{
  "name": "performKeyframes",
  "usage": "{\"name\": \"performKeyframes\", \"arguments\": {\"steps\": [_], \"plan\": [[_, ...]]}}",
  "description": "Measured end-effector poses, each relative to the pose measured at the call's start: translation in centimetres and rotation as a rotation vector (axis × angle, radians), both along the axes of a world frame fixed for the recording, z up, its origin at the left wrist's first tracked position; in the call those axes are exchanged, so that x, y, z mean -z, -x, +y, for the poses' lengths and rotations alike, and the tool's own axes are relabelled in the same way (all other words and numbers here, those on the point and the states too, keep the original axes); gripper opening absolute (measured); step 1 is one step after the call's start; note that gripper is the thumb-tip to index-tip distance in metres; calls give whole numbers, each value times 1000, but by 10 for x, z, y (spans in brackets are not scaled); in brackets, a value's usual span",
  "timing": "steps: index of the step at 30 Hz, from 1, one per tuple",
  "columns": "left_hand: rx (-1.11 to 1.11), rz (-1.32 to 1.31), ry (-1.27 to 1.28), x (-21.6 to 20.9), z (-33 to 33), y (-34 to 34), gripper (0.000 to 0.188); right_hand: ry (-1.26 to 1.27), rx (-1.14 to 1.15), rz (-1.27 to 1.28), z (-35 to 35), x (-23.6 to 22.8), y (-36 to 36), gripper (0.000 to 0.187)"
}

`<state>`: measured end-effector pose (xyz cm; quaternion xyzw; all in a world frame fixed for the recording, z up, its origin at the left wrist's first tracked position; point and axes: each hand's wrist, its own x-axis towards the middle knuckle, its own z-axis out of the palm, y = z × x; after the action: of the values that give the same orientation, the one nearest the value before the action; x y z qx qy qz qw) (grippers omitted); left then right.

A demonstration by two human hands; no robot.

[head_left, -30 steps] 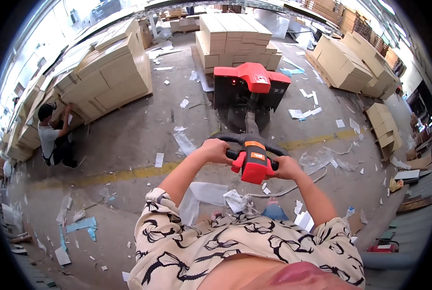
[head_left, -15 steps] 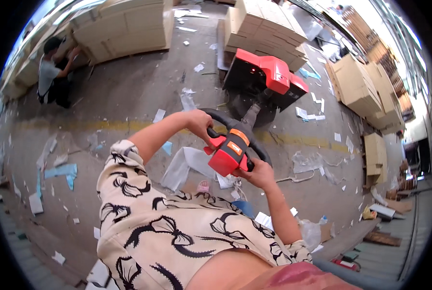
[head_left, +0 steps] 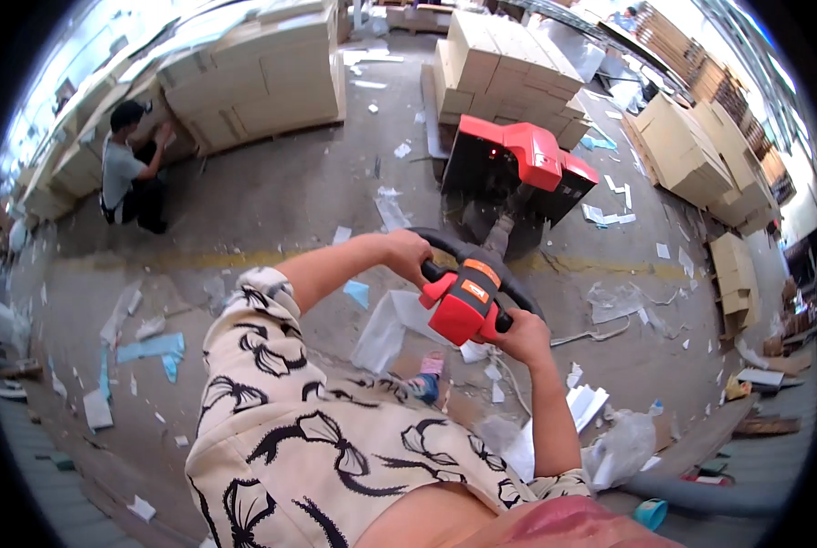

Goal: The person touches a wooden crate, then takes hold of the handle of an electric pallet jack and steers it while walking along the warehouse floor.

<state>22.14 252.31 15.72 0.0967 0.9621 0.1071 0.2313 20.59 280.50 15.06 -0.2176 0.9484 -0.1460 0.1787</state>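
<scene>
A red and black electric pallet truck (head_left: 529, 153) stands ahead of me, its tiller handle (head_left: 464, 309) reaching back toward my body. My left hand (head_left: 407, 253) is closed round the left grip of that handle, beside the black loop guard. On the opposite grip, my right hand (head_left: 525, 336) is wrapped with its fingers partly hidden behind the red control head. Past the truck sits a stack of tan cartons (head_left: 509, 64), close against its far side. The truck's forks cannot be seen.
Long rows of cartons (head_left: 253, 82) line the far left, where a person (head_left: 132, 169) crouches. More stacked cartons (head_left: 683, 151) stand at right. Plastic sheet (head_left: 392, 331), blue scraps (head_left: 157, 350) and paper litter the concrete floor. A yellow line (head_left: 198, 259) crosses it.
The whole view has shifted, so the truck, cartons and crouching person appear farther right and slightly lower. One of my feet shows more below the handle. Both hands keep their hold.
</scene>
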Motion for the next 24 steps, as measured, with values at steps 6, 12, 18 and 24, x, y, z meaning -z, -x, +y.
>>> {"name": "performKeyframes", "arguments": {"steps": [6, 12, 18, 24], "plan": [[2, -66, 5, -3, -10, -40, 54, 34, -3, -24, -9, -5, -52, 56], [101, -111, 56, -9, -44, -88, 56, 36, 37, -12, -43, -11, -117, 57], [248, -16, -5, 0, -89, -152, 72, 30, 102, -25, -80, -3, -192, 55], [395, -14, -105, -8, -126, -226, 79, 122, 210, -198, -116, -18, -283, 50]]}}
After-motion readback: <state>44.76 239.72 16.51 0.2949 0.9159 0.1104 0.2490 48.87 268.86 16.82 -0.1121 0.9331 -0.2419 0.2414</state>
